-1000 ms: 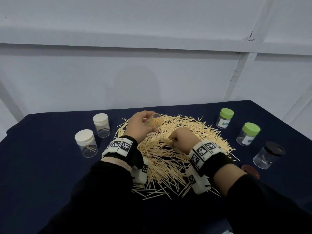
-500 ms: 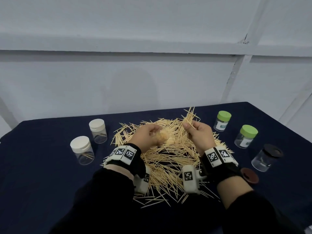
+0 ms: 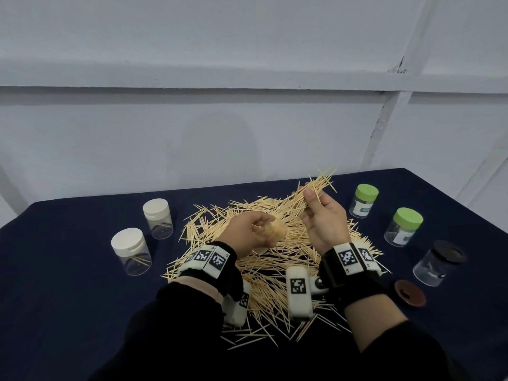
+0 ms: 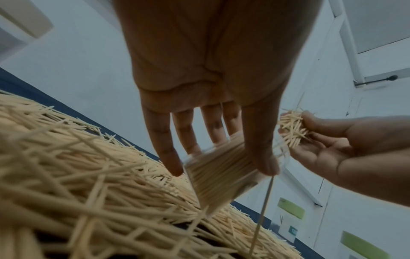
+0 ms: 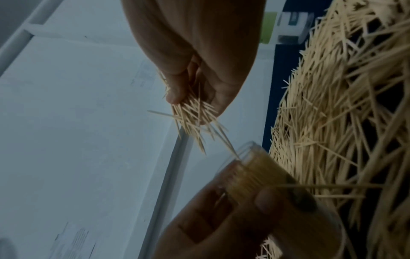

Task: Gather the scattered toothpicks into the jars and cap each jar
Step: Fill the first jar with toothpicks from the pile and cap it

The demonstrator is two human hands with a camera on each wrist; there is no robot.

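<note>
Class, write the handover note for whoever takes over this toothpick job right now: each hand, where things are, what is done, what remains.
Left hand: grips an open clear jar, tilted and nearly full of toothpicks.
Right hand: pinches a bundle of toothpicks, raised above the pile.
Pile: still large, mid-table.
Two white-capped jars on the left hold only a few picks; two green-capped jars and a dark-lidded jar stand on the right; a loose brown lid lies nearby.
Done: one jar almost filled.
Left: load the bundle, cap that jar, fill and cap the rest.

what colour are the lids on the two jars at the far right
Light green, on both jars: the farther lid and the nearer lid. The head view shows them best.
</note>
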